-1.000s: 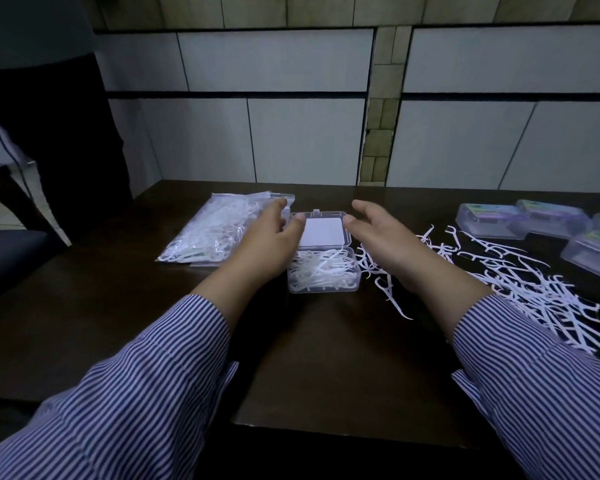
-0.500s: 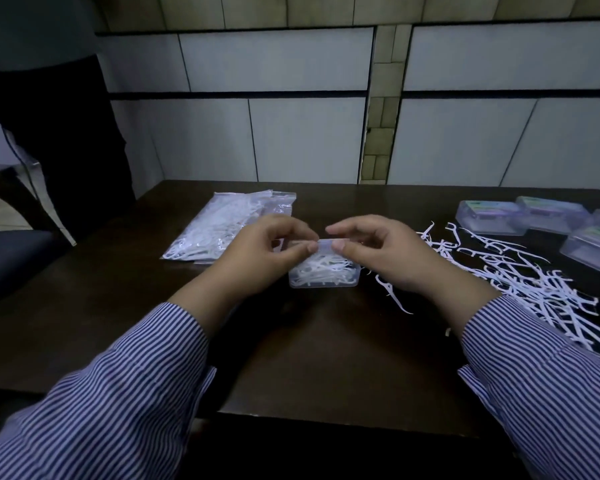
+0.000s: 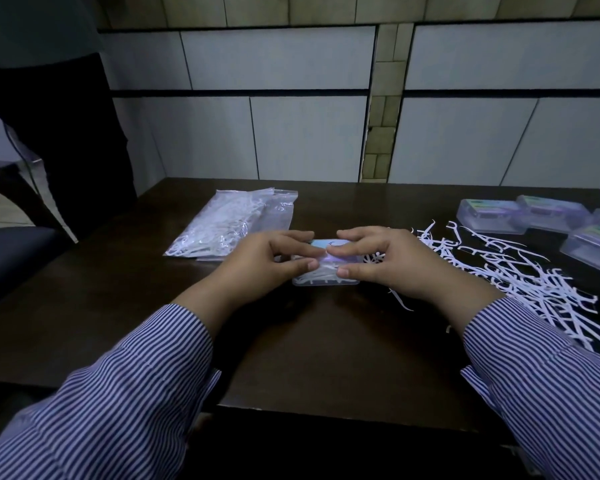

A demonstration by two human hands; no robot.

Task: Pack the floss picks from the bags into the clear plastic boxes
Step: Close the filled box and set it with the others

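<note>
Since a second ago the lid of the clear plastic box [image 3: 326, 271] has swung from standing open to lying down flat over the picks, and both hands have closed in from the sides onto it. The box sits on the dark table [image 3: 291, 358] near its middle, white floss picks showing through its front wall and a pale blue label on its lid. The left hand [image 3: 267, 259] grips the box's left end — its fingers [image 3: 305, 251] curled over the lid, thumb against the front edge. The right hand [image 3: 388, 261] mirrors it on the right end, fingers [image 3: 343, 251] bent down on the lid and thumb at the front wall; the two hands' fingertips almost meet over the lid. Beyond and to the left of the box lies a clear bag [image 3: 232, 225] holding more picks. To the right of the box a loose heap of floss picks [image 3: 520, 282] spreads across the table, and past that heap — at the far right — stand several closed boxes with labels [image 3: 523, 216]. Striped sleeves [image 3: 125, 393] cover both forearms.
</note>
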